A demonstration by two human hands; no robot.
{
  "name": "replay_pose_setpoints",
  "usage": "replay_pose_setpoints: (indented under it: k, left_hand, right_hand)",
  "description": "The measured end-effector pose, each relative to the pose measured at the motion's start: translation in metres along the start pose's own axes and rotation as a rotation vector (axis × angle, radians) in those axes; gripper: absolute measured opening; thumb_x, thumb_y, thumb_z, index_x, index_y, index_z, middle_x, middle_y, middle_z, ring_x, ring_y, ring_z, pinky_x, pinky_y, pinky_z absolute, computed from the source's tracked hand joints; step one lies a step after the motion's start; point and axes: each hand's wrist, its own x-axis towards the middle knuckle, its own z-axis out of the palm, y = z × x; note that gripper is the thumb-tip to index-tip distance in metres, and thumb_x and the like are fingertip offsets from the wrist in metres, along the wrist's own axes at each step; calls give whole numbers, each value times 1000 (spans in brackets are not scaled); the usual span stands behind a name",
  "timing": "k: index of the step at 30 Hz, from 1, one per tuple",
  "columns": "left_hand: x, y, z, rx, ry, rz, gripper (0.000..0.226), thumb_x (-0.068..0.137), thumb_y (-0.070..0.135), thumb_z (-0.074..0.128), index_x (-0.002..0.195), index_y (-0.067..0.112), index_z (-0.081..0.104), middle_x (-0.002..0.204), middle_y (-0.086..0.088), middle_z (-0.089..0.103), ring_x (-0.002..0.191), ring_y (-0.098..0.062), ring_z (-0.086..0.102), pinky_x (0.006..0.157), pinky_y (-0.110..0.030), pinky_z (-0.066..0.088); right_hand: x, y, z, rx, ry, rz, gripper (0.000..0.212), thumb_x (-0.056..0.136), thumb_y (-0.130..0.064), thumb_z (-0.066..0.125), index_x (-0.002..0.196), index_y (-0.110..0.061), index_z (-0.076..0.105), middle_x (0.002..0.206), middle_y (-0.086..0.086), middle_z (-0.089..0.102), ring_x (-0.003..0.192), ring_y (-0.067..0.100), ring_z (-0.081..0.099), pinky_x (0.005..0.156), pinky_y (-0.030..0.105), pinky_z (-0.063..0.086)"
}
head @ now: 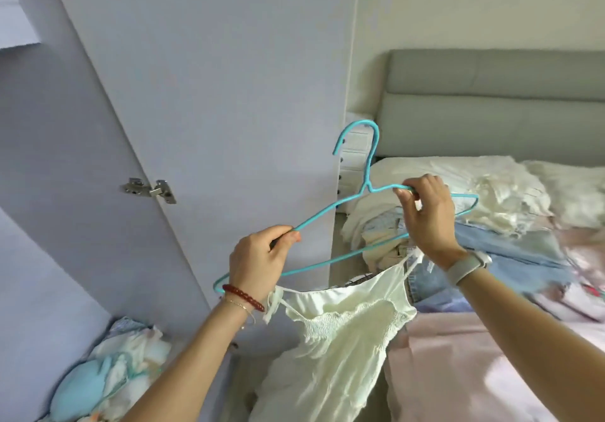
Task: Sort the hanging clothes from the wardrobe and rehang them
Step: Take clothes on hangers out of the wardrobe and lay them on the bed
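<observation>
Beside the bed (458, 356), both hands are pinching the blue hanger (330, 212), fingers clamped on its wire, probably to hang the cream top (340, 330).

dress (330, 349) hem: cut off by bottom edge; bed (556, 274) clothes at right: blurred

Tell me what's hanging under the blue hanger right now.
A cream strappy top hangs below the blue hanger, its straps running up behind the left hand and right hand. Where the straps attach is covered by the hands.
</observation>
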Motion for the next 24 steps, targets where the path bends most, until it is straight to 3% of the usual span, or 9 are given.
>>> replay_pose_setpoints:
  k: [2, 5, 7, 10, 12, 15, 18, 21, 24]
  left_hand:
    - [10, 19, 37, -17, -39, 27, 16, 87, 25, 60, 78, 22, 73, 41, 9, 43, 44, -7, 40, 50, -23, 30]
    - [23, 48, 95, -49, -106, 66, 15, 86, 26, 61, 81, 21, 74, 42, 12, 44, 49, -10, 45, 52, -25, 32]
    - [33, 70, 133, -44, -140, 104, 15, 86, 28, 62, 82, 22, 74, 45, 12, 48, 50, -10, 46, 51, -23, 33]
    - [55, 97, 184, -33, -107, 186, 14, 85, 27, 63, 81, 20, 74, 53, 6, 59, 48, -6, 43, 47, -10, 33]
    - [79, 111, 213, -4, -58, 184, 14, 85, 26, 64, 83, 18, 74, 64, 0, 67, 55, -13, 51, 49, -13, 31]
    - [119, 127, 251, 53, -1, 194, 13, 85, 21, 64, 85, 13, 74, 71, -11, 70, 70, -31, 62, 66, -31, 39]
    - [152, 132, 277, 115, 106, 201, 10, 83, 15, 65, 82, 8, 73, 74, -18, 70, 76, -36, 61, 82, -41, 39]
    - [178, 131, 294, 172, 130, 56, 17, 88, 19, 56, 95, 13, 70, 95, -12, 69, 97, -34, 58, 98, -47, 32]
    - [189, 129, 306, 245, 72, -34, 37, 89, 24, 51, 126, 17, 53, 128, -9, 54, 122, -30, 43, 104, -46, 27]
  right_hand:
    - [-4, 34, -22, -63, 28, 42, 32, 89, -26, 47, 82, 2, 61, 72, 16, 56, 68, 33, 52, 68, 40, 38]
    - [-15, 92, -58, -162, 26, 101, 33, 89, -26, 42, 85, 1, 60, 75, 17, 57, 71, 34, 56, 72, 35, 31]
    - [-22, 134, -83, -242, 2, 149, 35, 90, -26, 38, 88, 1, 60, 77, 17, 58, 73, 35, 57, 71, 34, 29]
    - [-33, 196, -115, -366, -32, 230, 38, 90, -26, 34, 90, 2, 60, 77, 18, 59, 72, 37, 58, 71, 36, 30]
    - [-36, 228, -130, -410, -71, 275, 41, 91, -28, 32, 91, 2, 61, 77, 17, 61, 70, 36, 59, 70, 39, 38]
    - [-32, 262, -141, -431, -136, 238, 40, 92, -27, 34, 88, 1, 62, 71, 14, 64, 60, 32, 61, 53, 37, 48]
    - [-16, 278, -138, -447, -179, 206, 34, 94, -25, 40, 82, -2, 63, 59, 8, 61, 42, 26, 56, 36, 24, 35]
    - [9, 283, -124, -434, -171, 221, 16, 86, -16, 53, 82, -4, 64, 54, 6, 61, 37, 24, 54, 37, 18, 28]
    - [36, 286, -100, -407, -206, 327, 15, 92, -16, 52, 95, -6, 63, 59, 10, 63, 46, 30, 56, 44, 25, 31]
